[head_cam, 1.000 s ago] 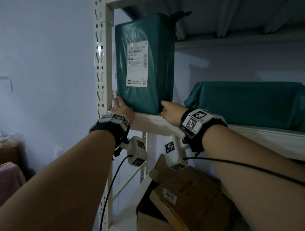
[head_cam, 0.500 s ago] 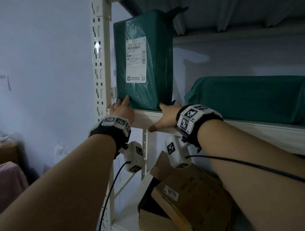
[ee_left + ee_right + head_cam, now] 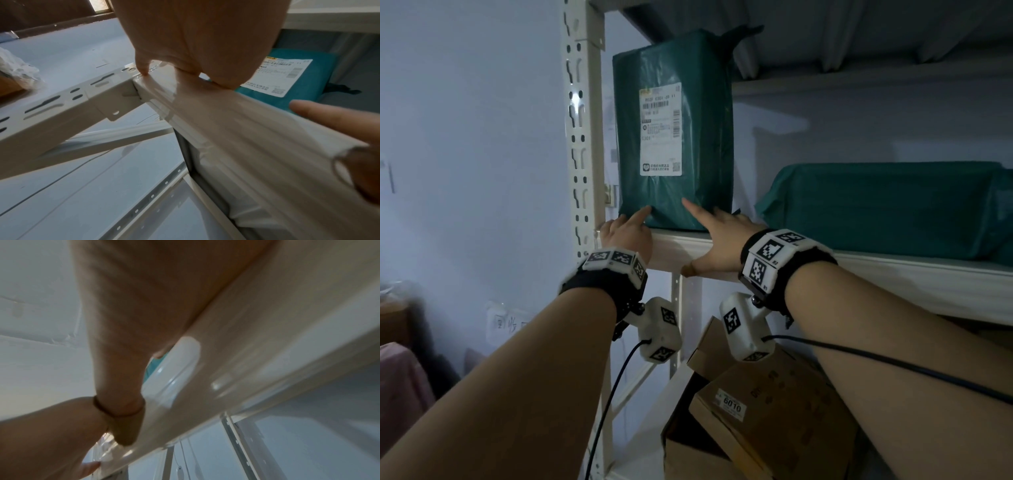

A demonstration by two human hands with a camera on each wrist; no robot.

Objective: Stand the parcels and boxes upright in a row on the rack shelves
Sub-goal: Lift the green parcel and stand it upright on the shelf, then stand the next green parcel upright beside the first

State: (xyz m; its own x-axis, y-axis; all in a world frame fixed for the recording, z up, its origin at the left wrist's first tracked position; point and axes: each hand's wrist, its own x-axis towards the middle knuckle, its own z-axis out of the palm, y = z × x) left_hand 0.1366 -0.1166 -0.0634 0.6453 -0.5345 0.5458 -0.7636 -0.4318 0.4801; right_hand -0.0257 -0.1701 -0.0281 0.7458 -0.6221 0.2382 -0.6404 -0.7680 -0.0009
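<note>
a person's two hands meet the foot of a green parcel [image 3: 674, 133] standing upright at the left end of a rack shelf [image 3: 893, 270], hard against the perforated white upright [image 3: 580, 137]. a white shipping label [image 3: 661, 128] faces outward on the parcel. the left hand [image 3: 628, 234], at 7 o'clock from the parcel, rests on the shelf's front edge with its forefinger stretched out to touch the wrapping at the lower left corner; its fingers are released, grasping nothing. the right hand [image 3: 722, 236], at 5 o'clock from the parcel, lies flat with fingers straight and spread, forefinger tip on the parcel's lower face, thumb down over the shelf lip. at 3 o'clock, well apart, a second green parcel [image 3: 887, 205] lies flat on the same shelf. below, on the lower shelf, brown cardboard boxes [image 3: 774, 411] sit tilted in a loose heap. both wrists carry marker-covered bands.
</note>
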